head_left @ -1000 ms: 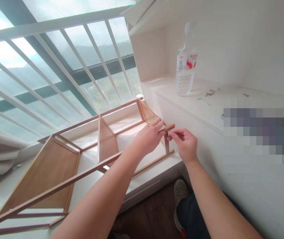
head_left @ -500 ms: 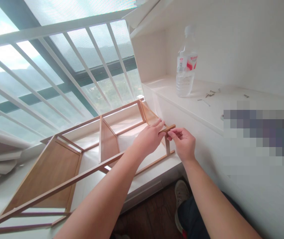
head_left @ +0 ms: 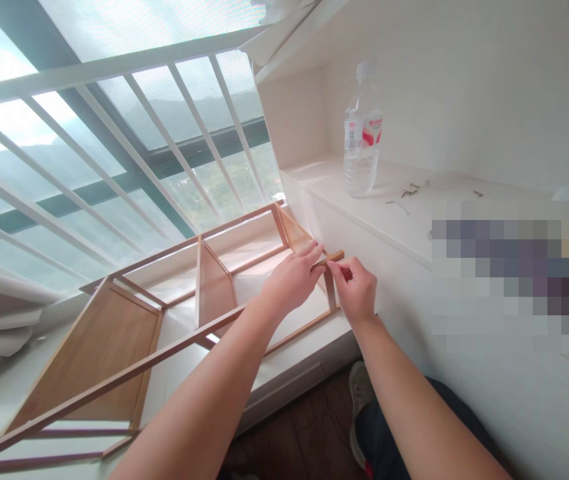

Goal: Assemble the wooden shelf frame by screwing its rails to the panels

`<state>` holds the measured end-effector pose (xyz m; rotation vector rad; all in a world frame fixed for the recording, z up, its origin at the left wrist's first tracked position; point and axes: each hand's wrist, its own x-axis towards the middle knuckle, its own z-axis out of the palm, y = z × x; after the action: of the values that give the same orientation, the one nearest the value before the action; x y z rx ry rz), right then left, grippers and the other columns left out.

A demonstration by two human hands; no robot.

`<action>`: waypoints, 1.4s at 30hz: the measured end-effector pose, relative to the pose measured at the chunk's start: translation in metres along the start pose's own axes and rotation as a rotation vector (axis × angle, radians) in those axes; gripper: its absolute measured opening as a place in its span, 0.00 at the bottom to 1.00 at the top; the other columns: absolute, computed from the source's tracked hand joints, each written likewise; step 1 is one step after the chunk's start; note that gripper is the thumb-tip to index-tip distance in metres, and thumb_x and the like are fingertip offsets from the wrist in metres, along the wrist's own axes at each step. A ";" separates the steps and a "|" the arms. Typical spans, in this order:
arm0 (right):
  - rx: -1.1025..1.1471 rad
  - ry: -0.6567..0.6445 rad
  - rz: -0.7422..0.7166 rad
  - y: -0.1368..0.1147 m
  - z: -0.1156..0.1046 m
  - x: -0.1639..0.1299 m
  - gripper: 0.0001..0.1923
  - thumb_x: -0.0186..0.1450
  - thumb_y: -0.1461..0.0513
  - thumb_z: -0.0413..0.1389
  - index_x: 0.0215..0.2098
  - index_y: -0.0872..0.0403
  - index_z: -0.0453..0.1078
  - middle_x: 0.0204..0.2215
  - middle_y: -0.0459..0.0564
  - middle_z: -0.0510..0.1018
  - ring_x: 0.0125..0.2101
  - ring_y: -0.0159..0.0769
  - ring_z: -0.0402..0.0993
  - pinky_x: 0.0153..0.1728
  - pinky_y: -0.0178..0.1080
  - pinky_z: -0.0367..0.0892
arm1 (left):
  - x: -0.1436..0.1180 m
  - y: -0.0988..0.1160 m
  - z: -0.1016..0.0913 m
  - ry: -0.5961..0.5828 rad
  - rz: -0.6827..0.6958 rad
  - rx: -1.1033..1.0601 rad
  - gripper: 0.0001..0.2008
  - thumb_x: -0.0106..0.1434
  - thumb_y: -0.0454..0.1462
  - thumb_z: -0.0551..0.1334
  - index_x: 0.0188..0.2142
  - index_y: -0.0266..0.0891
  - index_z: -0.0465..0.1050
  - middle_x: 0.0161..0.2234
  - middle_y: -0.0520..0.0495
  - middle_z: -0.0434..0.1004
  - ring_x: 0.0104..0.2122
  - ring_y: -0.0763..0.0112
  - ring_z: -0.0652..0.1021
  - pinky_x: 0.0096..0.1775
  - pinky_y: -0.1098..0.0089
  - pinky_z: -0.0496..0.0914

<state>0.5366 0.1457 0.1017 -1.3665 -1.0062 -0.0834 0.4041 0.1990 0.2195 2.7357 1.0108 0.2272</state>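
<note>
- I am pinching my right hand (head_left: 356,291) at the upper end of the short wooden crosspiece (head_left: 332,288); thumb and forefinger are pressed together at the joint. Whether something small is caught between them I cannot tell, as the fingertips are covering that spot.
- I am resting my left hand (head_left: 292,279) on the same corner from the other side, fingers curled over the end of the top rail (head_left: 335,256), so this grip is closed on the rail. The two hands are almost touching.
- The corner I am holding is belonging to a wooden shelf frame (head_left: 129,340), which is lying on its side on the window ledge (head_left: 294,360). Its long rails are running from the lower left of the view up to my hands; its brown panels (head_left: 99,347) are standing on edge between them.
- The held end of the frame is sitting just beside the front face of the white table (head_left: 364,220) on my right.
- On the table a clear water bottle (head_left: 361,133) with a red and white label is standing upright, well apart from my hands.
- Near the bottle, several small screws (head_left: 407,191) are lying loose on the table.
- Behind the frame, white window bars (head_left: 129,153) are slanting across the glass.
- Below my right forearm, one shoe (head_left: 359,390) is resting on the dark floor (head_left: 304,433).
</note>
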 end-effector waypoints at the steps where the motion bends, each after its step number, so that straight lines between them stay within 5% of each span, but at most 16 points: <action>1: -0.017 -0.004 -0.003 0.000 0.001 0.000 0.21 0.72 0.46 0.56 0.29 0.52 0.71 0.23 0.45 0.78 0.23 0.32 0.71 0.31 0.34 0.66 | 0.000 0.001 0.000 0.001 -0.004 0.001 0.27 0.76 0.42 0.51 0.71 0.40 0.60 0.73 0.47 0.56 0.70 0.56 0.65 0.68 0.61 0.61; 8: -0.080 -0.098 0.006 -0.002 -0.001 0.004 0.28 0.75 0.45 0.49 0.22 0.52 0.60 0.17 0.41 0.64 0.20 0.29 0.57 0.27 0.35 0.54 | 0.000 0.000 -0.001 0.004 0.006 0.000 0.27 0.76 0.43 0.52 0.71 0.40 0.61 0.73 0.47 0.56 0.70 0.58 0.64 0.68 0.63 0.61; 13: -0.001 -0.236 0.052 0.003 -0.009 0.004 0.32 0.74 0.41 0.45 0.21 0.52 0.64 0.16 0.42 0.65 0.21 0.31 0.61 0.27 0.36 0.53 | 0.001 -0.007 0.001 0.011 0.020 -0.014 0.27 0.76 0.46 0.52 0.71 0.45 0.61 0.73 0.49 0.56 0.70 0.58 0.65 0.68 0.62 0.62; 21: 0.021 -0.071 0.110 0.015 -0.028 -0.002 0.33 0.76 0.43 0.41 0.23 0.52 0.69 0.14 0.43 0.65 0.18 0.34 0.66 0.26 0.38 0.59 | -0.003 0.000 0.004 0.051 -0.005 0.047 0.26 0.75 0.43 0.52 0.70 0.47 0.62 0.72 0.51 0.58 0.68 0.57 0.68 0.66 0.58 0.66; 27: -0.046 -0.036 -0.096 -0.022 -0.050 0.002 0.28 0.76 0.50 0.44 0.22 0.52 0.68 0.16 0.43 0.68 0.18 0.33 0.65 0.26 0.37 0.59 | -0.005 0.006 0.003 0.108 0.020 0.178 0.28 0.72 0.51 0.55 0.67 0.45 0.65 0.69 0.46 0.66 0.61 0.51 0.75 0.57 0.57 0.73; 31: -0.268 -0.068 -0.156 -0.066 -0.063 0.045 0.24 0.74 0.50 0.49 0.23 0.51 0.68 0.17 0.44 0.70 0.20 0.33 0.64 0.28 0.38 0.58 | 0.003 0.011 -0.002 0.110 0.022 0.247 0.27 0.69 0.56 0.58 0.57 0.42 0.75 0.59 0.41 0.77 0.52 0.50 0.80 0.50 0.58 0.75; 34: -0.572 -0.132 -0.003 -0.088 -0.069 0.097 0.16 0.70 0.51 0.53 0.33 0.49 0.76 0.26 0.48 0.78 0.27 0.38 0.72 0.30 0.39 0.60 | 0.009 0.012 -0.003 0.092 0.011 0.250 0.26 0.67 0.57 0.60 0.50 0.41 0.78 0.51 0.41 0.81 0.48 0.51 0.81 0.45 0.59 0.75; 38: -1.029 -0.460 0.200 -0.085 -0.072 0.162 0.17 0.69 0.59 0.54 0.53 0.49 0.77 0.47 0.58 0.82 0.44 0.47 0.79 0.39 0.41 0.69 | 0.011 0.008 0.000 0.116 -0.001 0.179 0.21 0.68 0.54 0.61 0.47 0.42 0.79 0.48 0.42 0.82 0.46 0.54 0.82 0.44 0.62 0.74; 42: -1.142 -0.577 0.243 -0.064 -0.071 0.194 0.19 0.63 0.68 0.57 0.52 0.53 0.79 0.53 0.62 0.79 0.51 0.52 0.78 0.46 0.45 0.72 | 0.010 0.001 0.004 0.146 0.007 0.134 0.20 0.69 0.53 0.61 0.47 0.42 0.80 0.47 0.41 0.82 0.46 0.55 0.82 0.43 0.63 0.73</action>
<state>0.6543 0.1648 0.2820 -2.6527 -1.3191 -0.0856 0.4131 0.2038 0.2171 2.8788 1.0901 0.3784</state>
